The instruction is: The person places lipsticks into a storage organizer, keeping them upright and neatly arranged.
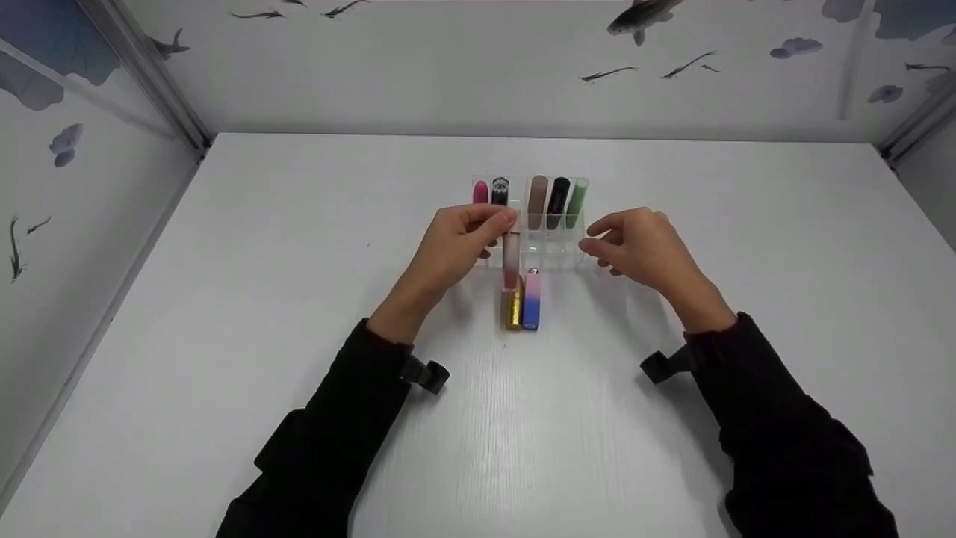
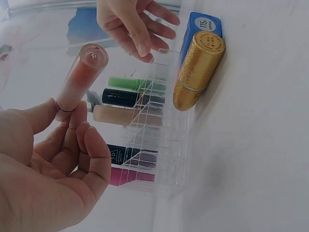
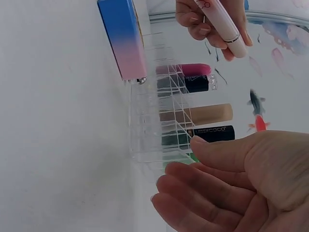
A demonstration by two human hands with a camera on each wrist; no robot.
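Observation:
My left hand (image 1: 448, 246) pinches a pinkish lip gloss tube (image 1: 511, 258) near its upper end, between thumb and fingers. The tube is held above the front of a clear lipstick organizer (image 1: 560, 258); its end, marked 01, shows in the left wrist view. Beside the organizer's right edge is my right hand (image 1: 642, 246), empty, its fingers loosely bent; whether it touches the plastic I cannot tell. Standing in the back slots are a pink tube (image 1: 480, 192), a black tube with a clear top (image 1: 500, 191), a tan tube (image 1: 537, 202), another black tube (image 1: 558, 200) and a green tube (image 1: 577, 202).
In front of the organizer lie a gold lipstick (image 1: 514, 312) and a pink-and-blue lipstick (image 1: 531, 306), side by side. All stands on a white table (image 1: 261, 336). Behind rises a white panel (image 1: 448, 67) printed with fish.

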